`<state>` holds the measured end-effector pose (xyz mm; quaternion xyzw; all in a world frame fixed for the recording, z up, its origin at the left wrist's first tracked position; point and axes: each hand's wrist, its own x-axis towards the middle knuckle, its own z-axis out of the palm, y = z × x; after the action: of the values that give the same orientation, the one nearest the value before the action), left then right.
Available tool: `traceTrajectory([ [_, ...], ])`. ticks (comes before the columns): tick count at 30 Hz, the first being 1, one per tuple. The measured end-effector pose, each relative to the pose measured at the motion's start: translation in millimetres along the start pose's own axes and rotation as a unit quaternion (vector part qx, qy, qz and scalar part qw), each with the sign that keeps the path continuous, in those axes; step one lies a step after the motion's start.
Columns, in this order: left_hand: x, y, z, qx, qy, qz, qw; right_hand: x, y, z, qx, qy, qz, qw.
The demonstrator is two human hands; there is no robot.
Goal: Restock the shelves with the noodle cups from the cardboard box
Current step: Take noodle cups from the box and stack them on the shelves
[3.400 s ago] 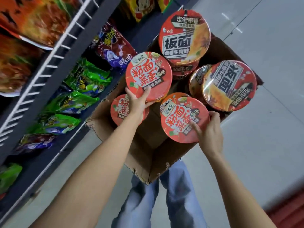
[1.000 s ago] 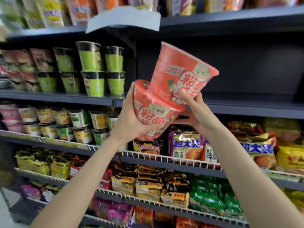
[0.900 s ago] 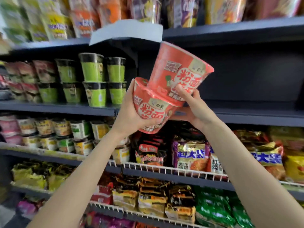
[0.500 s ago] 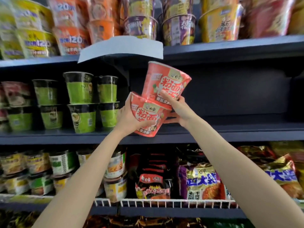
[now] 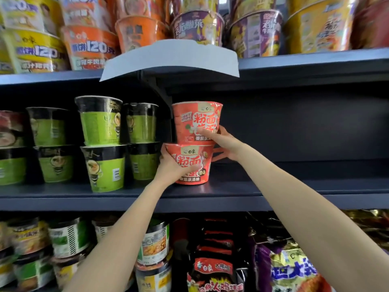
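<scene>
Left hand wraps around the lower red cup, right hand grips the upper red cup stacked on it. Both stand upright, lids up (red wrap, big white lettering), on the dark shelf beside the green cups.

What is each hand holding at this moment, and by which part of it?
The left hand grips the lower red noodle cup by its left side wall. The right hand holds the upper red noodle cup, stacked on it, near its base.
</scene>
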<state>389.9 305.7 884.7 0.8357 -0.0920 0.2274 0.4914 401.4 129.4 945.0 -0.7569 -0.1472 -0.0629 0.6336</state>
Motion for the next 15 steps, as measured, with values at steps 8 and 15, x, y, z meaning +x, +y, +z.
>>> traceTrajectory([
  [8, 33, -41, -4, -0.033, -0.012, 0.006, 0.999, 52, 26, -4, -0.056, -0.010, -0.009, 0.998],
  [15, 31, -23, 7, 0.076, -0.015, 0.012, 0.997, 44, 29, -11, -0.146, 0.052, -0.009, 0.988],
])
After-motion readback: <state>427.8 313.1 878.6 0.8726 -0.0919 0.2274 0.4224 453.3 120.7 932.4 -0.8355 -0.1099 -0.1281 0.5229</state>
